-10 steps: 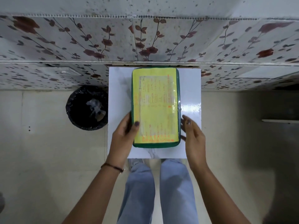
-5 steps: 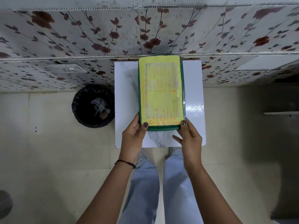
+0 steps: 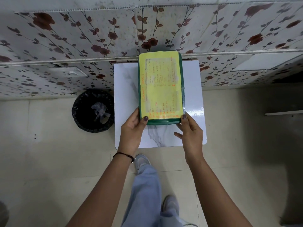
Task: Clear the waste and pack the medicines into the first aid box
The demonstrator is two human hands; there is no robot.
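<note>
**Closed first aid box held at the table's edge as packing nears its end**

At the bottom of the frame, two bare forearms reach up from a person in light jeans standing at a small white table in the centre. The left hand grips the near left corner of the first aid box, thumb on the yellow lid label, its other fingers out of sight under the box. The right hand takes the near right corner, thumb on the lid edge, the remaining fingers loosely spread below. The green box sits closed at frame centre, its far end towards the floral wall. No loose medicines show on the table. At middle left, a black-lined bin holds crumpled clear waste. The work looks all but done; the next move is likely setting the box square and letting go.
</note>
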